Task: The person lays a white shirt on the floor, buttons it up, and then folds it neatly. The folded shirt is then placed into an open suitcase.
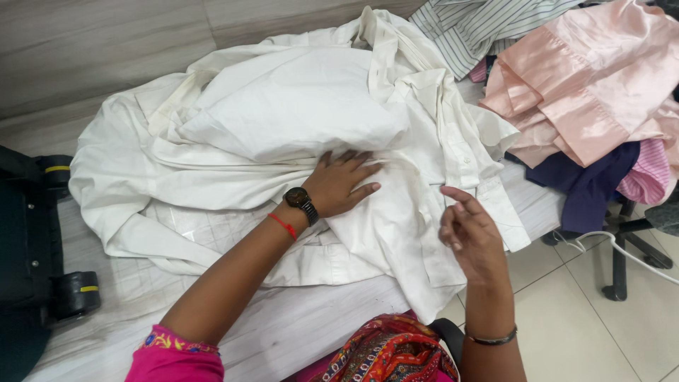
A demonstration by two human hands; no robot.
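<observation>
Shirt, white (283,134), long-sleeved, lies rumpled and spread across most of the worktop (297,325), which is covered with a pale cloth. One sleeve trails off toward the lower left; the button placket and a front panel hang over the worktop's near right edge.

Left hand (339,185) rests flat on the shirt's middle, palm down, fingers spread wide, pressing the fabric against the surface. It grips nothing; the flat press looks meant to pin the cloth so it does not slide. A dark wristwatch (300,201) and a thin red thread band (284,226) sit on that wrist.

Right hand (468,237) hovers above the overhanging panel, not touching it, fingers loosely curled and partly open, empty. A dark bangle (491,338) circles its wrist.

At upper right, well apart from both hands, a heap of other clothing: pink satin garment (587,78) on top, striped shirt (481,25) behind it, navy cloth (587,185) beneath. The heap appears to sit on an office chair, judging by the base (622,247) showing below. A white cable (608,244) runs over the tiled floor. Dark wheeled case (35,240) stands at left edge.
</observation>
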